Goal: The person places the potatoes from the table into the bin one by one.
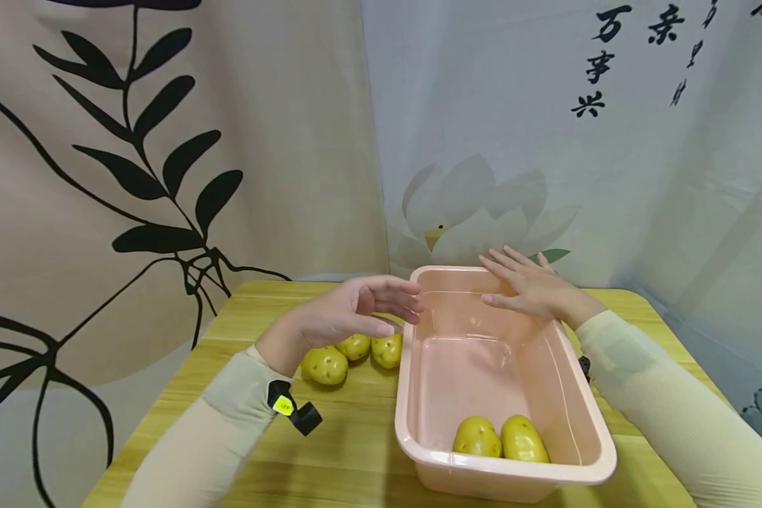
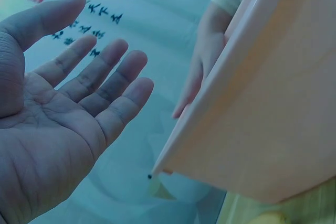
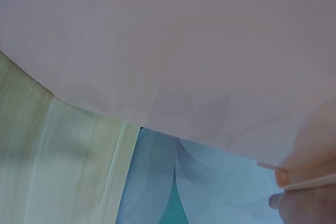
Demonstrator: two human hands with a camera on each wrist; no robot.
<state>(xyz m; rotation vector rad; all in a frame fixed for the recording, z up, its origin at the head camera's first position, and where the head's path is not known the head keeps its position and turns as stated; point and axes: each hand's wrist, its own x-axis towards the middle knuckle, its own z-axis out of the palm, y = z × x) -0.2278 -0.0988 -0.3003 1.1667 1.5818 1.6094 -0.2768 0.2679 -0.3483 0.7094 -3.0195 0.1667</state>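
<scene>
A pink plastic tub (image 1: pixel 413 423) stands on the table, with two yellow potatoes (image 1: pixel 477 437) lying inside at its near end. Left of the tub, three more potatoes (image 1: pixel 325 365) sit on the wood, partly covered by my left hand (image 1: pixel 362 310). That hand hovers above them beside the tub's left rim, fingers loosely bent and holding nothing; the left wrist view shows its bare palm (image 2: pixel 52 129). At the tub's far right corner, my right hand (image 1: pixel 527 286) lies over the rim with straight, spread fingers. The right wrist view shows only part of it at the rim.
The yellow wooden table (image 1: pixel 330 451) ends just behind the tub. Behind it hang pale curtains (image 1: pixel 292 141) printed with dark leaves, a lotus and black characters. A black wrist camera (image 1: pixel 295 409) is strapped to the left wrist.
</scene>
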